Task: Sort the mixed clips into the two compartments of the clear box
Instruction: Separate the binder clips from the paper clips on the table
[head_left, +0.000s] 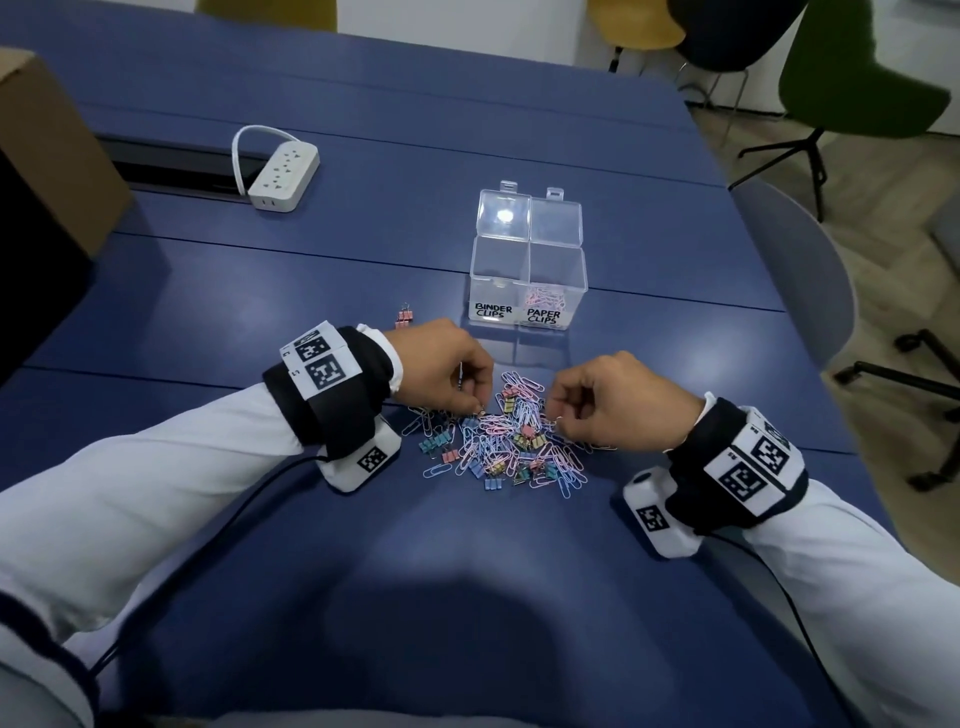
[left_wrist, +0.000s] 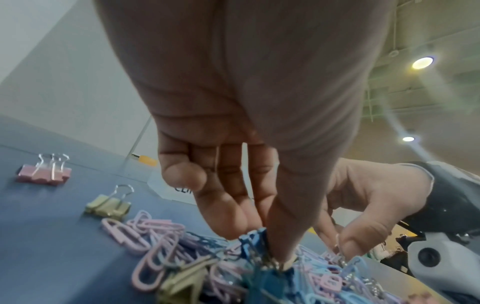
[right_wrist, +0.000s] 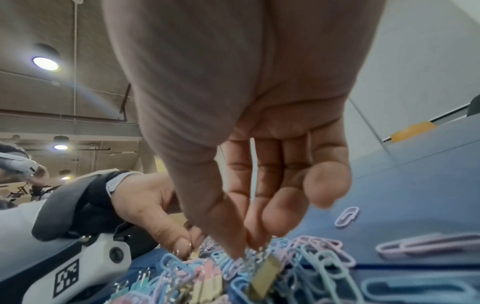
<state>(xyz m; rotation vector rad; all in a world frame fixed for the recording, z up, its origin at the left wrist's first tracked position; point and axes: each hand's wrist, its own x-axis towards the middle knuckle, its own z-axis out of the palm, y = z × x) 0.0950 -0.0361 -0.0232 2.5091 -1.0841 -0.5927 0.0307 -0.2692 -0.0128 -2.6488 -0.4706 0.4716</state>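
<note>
A heap of mixed clips (head_left: 501, 441), pastel paper clips and small binder clips, lies on the blue table between my hands. My left hand (head_left: 479, 409) pinches the wire handles of a small binder clip (left_wrist: 270, 280) at the heap's left top. My right hand (head_left: 557, 422) pinches the wire handles of a gold binder clip (right_wrist: 262, 276) on the heap's right side. Beyond the heap stands the clear box (head_left: 527, 260) with both lids up. Its left compartment is labelled BINDER CLIPS. The right one, labelled PAPER CLIPS, holds some pink paper clips (head_left: 545, 299).
A pair of pink binder clips (head_left: 404, 317) lies apart, left of the box. A white power strip (head_left: 283, 176) and a cardboard box (head_left: 47, 145) sit far left. Chairs stand past the table's right edge, the nearest a grey chair (head_left: 795, 270).
</note>
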